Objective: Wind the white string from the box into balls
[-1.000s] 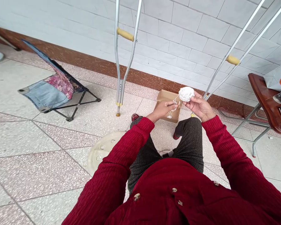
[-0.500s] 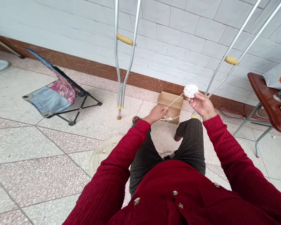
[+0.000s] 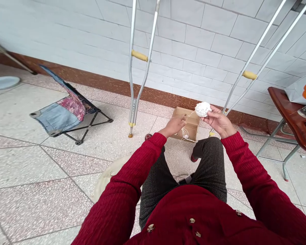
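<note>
A ball of white string is in my right hand, with the thumb and fingers closed on its right side. To its left is my left hand, fingers reaching towards the ball and pinched loosely at the string; the strand between is faint and blurred. Below both hands, an open cardboard box stands on the floor by the wall. Loose loops of white string lie in it, partly hidden by my left hand.
Two metal crutches with yellow grips lean on the tiled wall. A folding chair stands at left, a brown table with a bag at right. A pale round stool is beside my left leg.
My left hand has moved closer to the ball, and the taut string between them has shortened. The ball has turned in my right hand and shifted slightly left and down. The view has tilted a little.
</note>
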Available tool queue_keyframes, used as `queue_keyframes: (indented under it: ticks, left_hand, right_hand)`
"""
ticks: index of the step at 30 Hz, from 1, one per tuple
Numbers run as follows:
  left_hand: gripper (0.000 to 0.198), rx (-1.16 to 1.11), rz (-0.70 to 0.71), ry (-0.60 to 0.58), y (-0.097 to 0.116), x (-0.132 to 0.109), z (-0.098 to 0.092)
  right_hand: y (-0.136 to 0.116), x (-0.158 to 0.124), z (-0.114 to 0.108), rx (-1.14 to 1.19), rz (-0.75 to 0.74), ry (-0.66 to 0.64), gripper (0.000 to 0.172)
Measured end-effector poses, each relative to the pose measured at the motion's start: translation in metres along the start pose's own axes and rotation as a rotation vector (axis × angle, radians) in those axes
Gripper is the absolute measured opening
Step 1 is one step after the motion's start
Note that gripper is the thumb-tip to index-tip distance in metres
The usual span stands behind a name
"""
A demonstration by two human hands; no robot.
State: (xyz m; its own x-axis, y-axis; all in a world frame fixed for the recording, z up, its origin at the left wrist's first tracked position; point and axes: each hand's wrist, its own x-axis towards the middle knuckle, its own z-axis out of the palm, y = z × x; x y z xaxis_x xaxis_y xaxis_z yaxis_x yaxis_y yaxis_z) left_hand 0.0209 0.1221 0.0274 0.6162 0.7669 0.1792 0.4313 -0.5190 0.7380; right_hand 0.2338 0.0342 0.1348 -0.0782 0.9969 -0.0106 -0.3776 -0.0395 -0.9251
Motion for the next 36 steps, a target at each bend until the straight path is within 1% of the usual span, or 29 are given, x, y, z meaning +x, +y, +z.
queue_keyframes:
  ticks: [2,4,5,7,8,9,11,15,17,19,23,24,26,27,28,29,31,33,35,36]
  left_hand:
    - [0.055,-0.158,-0.049,0.082,0.010,0.002,-0.009]
    - [0.055,-0.246,-0.001,0.130,0.025,0.005,-0.017]
    - [0.050,-0.271,0.036,0.130,0.033,0.007,-0.020]
    - [0.031,-0.275,0.079,0.133,0.047,0.010,-0.021]
    - [0.023,-0.259,0.081,0.144,0.050,0.010,-0.019]
    - [0.022,-0.238,0.073,0.156,0.051,0.010,-0.016]
    - [0.029,-0.211,0.043,0.161,0.045,0.005,-0.007]
    - [0.032,-0.249,-0.012,0.108,0.015,-0.013,0.015]
    - [0.031,-0.227,-0.007,0.082,0.001,-0.022,0.024]
    - [0.030,-0.157,0.010,0.056,-0.009,-0.027,0.031]
    - [0.026,0.020,0.016,0.008,-0.026,-0.028,0.034]
    - [0.024,0.039,-0.016,0.009,-0.029,-0.027,0.033]
    - [0.018,0.034,-0.123,0.060,-0.030,-0.026,0.030]
    - [0.019,0.011,-0.171,0.108,-0.027,-0.025,0.028]
    - [0.025,-0.034,-0.193,0.160,-0.021,-0.023,0.027]
    - [0.033,-0.088,-0.185,0.207,-0.012,-0.021,0.025]
    - [0.043,-0.274,-0.074,0.261,0.011,-0.017,0.023]
    - [0.045,-0.445,0.027,0.276,0.036,-0.011,0.021]
    - [0.042,-0.518,0.058,0.303,0.055,-0.007,0.019]
    - [0.037,-0.519,0.051,0.319,0.060,-0.005,0.018]
  right_hand:
    - [0.010,0.004,-0.005,0.025,0.067,0.003,0.040]
    - [0.018,0.006,-0.004,0.041,0.121,-0.016,0.041]
    - [0.021,0.007,-0.003,0.044,0.142,-0.027,0.041]
    - [0.022,0.008,0.002,0.045,0.161,-0.040,0.040]
    - [0.021,0.008,0.004,0.049,0.155,-0.035,0.040]
    - [0.019,0.008,0.005,0.055,0.138,-0.023,0.039]
    - [0.013,0.008,0.005,0.074,0.077,0.020,0.036]
    - [-0.002,0.005,-0.002,0.109,-0.042,0.099,0.028]
    - [-0.008,0.003,-0.005,0.118,-0.102,0.118,0.028]
    - [-0.012,0.001,-0.004,0.122,-0.140,0.124,0.031]
    - [-0.013,-0.005,0.006,0.115,-0.106,0.072,0.032]
    - [-0.013,-0.007,0.009,0.103,-0.115,0.059,0.031]
    - [-0.013,-0.011,0.014,0.069,-0.154,0.030,0.033]
    - [-0.012,-0.012,0.015,0.052,-0.166,0.014,0.035]
    - [-0.011,-0.013,0.016,0.038,-0.162,-0.004,0.037]
    - [-0.010,-0.013,0.017,0.030,-0.145,-0.018,0.039]
    - [-0.006,-0.011,0.018,0.031,-0.092,-0.031,0.041]
    - [0.000,-0.009,0.019,0.046,-0.049,-0.022,0.040]
    - [0.006,-0.007,0.020,0.058,-0.014,-0.015,0.038]
    - [0.008,-0.007,0.020,0.062,-0.001,-0.013,0.037]
